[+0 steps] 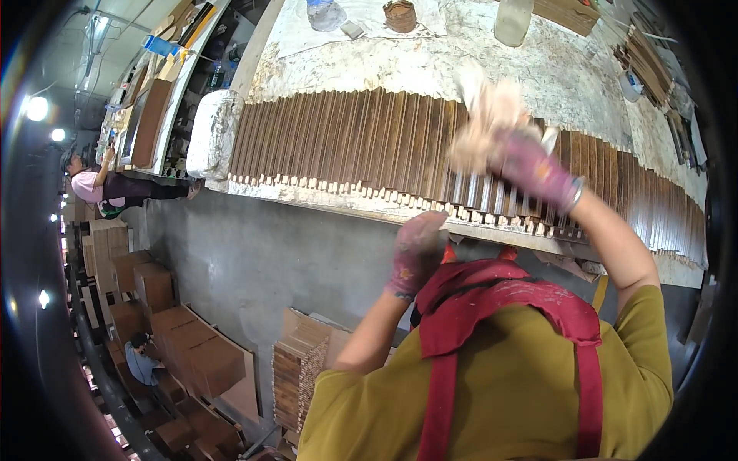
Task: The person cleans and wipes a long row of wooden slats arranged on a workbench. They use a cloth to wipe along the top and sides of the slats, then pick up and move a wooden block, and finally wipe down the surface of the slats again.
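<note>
Brown-stained wooden strips [338, 142] with pale tenon-like ends lie side by side in a long row along the table's near edge. My right hand [534, 167], in a purple patterned glove, grips a beige rag [486, 115] against the strips right of the middle. Motion blurs both the rag and the fingers. Around the rag, several strips look wet and shiny. My left hand [419, 253], gloved alike, is beside the near table edge in front of my apron, just below the pale strip ends. Its fingers are curled; whatever they may hold is hidden.
On the stained table [369, 65] stand a rusty can [400, 15], a clear jar [513, 21] and a plastic container [326, 14]. A white wrapped block [213, 134] borders the row's left end. Stacked wood [296, 376] and cardboard boxes [200, 349] occupy the floor. Two people are farther left.
</note>
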Available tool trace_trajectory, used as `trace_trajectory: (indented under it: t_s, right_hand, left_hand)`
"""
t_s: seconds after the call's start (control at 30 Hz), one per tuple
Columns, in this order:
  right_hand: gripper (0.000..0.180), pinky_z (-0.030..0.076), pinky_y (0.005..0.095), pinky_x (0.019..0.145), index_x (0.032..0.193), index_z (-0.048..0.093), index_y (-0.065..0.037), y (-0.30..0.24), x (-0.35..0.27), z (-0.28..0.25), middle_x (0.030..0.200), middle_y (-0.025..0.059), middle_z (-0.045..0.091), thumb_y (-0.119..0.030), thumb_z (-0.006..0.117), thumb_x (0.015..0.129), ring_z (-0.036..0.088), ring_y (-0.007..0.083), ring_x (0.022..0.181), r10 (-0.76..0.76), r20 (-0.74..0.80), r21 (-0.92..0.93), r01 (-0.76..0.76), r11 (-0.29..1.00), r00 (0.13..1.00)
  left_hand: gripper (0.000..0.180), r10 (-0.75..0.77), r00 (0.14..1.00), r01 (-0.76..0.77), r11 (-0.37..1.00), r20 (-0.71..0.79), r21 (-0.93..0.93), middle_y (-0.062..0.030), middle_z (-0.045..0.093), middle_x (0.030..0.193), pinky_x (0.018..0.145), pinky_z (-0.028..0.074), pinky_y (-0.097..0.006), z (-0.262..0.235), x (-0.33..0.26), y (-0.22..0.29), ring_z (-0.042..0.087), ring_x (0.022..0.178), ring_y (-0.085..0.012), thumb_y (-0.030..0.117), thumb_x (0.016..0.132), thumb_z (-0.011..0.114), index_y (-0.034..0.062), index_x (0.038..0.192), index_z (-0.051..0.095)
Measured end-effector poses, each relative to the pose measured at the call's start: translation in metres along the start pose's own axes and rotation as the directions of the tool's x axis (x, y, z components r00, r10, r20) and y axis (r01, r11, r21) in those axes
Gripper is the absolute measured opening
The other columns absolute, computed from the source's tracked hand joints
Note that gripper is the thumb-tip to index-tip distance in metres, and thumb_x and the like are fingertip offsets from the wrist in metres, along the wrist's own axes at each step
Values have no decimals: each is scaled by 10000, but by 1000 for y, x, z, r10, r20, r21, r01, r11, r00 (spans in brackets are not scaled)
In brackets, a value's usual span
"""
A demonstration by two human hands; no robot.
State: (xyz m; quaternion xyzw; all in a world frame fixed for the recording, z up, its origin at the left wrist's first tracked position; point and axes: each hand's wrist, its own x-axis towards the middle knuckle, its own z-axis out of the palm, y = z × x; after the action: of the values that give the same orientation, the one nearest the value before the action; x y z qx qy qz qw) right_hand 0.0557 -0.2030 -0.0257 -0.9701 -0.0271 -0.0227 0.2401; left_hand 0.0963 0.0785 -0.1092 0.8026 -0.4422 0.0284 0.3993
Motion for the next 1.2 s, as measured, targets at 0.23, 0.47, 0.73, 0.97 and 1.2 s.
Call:
trace_trajectory:
  t_s: [0.23, 0.47, 0.73, 0.97, 1.2]
  right_hand:
    - [288, 546, 257, 775, 1160, 645, -75, -10, -5, -83, 984, 55, 699, -237, 647, 922, 649, 108, 837, 201, 139, 701, -240, 671, 970]
    - [369, 556, 330, 761, 1155, 605, -43, 2, -1, -4, 1055, 111, 654, -350, 586, 949, 635, 181, 947, -193, -57, 181, 201, 963, 980]
    - [261, 542, 271, 688, 1098, 644, -23, 11, -29, -116, 868, 50, 665, -216, 649, 922, 636, 113, 769, 311, 95, 724, -279, 630, 946]
    - [468, 547, 285, 710, 1102, 636, 5, 0, -58, -104, 934, 83, 685, -392, 689, 861, 651, 141, 839, 434, 31, 807, -279, 520, 900]
    - [424, 448, 223, 636, 1174, 603, 17, 3, -104, -81, 908, 2, 635, -309, 671, 911, 533, 58, 750, 238, 239, 842, -323, 432, 941]
  left_hand:
    - [301, -23, 999, 25, 998, 36, -57, -131, 640, 966, 805, 504, -422, -1, 3, 6, 612, 906, -323, 89, 763, 637, 36, 1059, 629]
    - [288, -73, 958, 103, 990, 277, -96, -108, 654, 1039, 891, 484, -407, 14, 5, 25, 610, 995, -293, 137, 862, 609, 87, 1145, 627]
    - [322, -40, 969, 57, 996, 245, -63, -126, 646, 1090, 857, 504, -390, 8, -13, 27, 630, 971, -306, 136, 845, 633, 77, 1161, 621]
    - [301, -59, 998, 60, 967, 11, -247, -149, 637, 1125, 868, 495, -362, -18, 42, 72, 624, 1005, -274, 127, 907, 597, 26, 1190, 590]
    - [362, -258, 802, 531, -106, 538, -841, -92, 649, 1109, 820, 540, -283, 60, 90, 123, 639, 1002, -159, -66, 830, 587, -21, 1189, 568]
